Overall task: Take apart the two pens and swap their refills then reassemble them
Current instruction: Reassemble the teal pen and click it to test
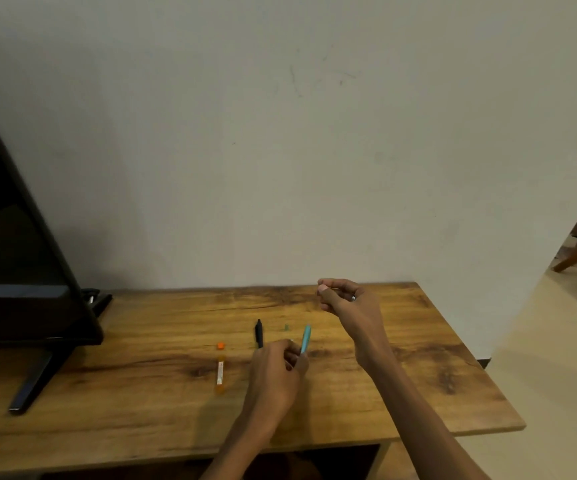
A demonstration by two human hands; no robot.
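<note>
Low in the centre of the frame, the left hand (278, 367) pinches the near end of a teal pen barrel (305, 339), its far end angled up off the wooden table (436, 393). The right hand (347, 301), raised at centre right, has its fingertips pressed together on something thin, likely a refill, though it is too small to tell. These parts look light, stiff and slick, best gripped at the ends. A black pen piece (258, 333) lies just left of the teal one; an orange cap (220, 346) and orange barrel (220, 374) lie further left. A dark monitor (20, 254) at far left stands well clear
</note>
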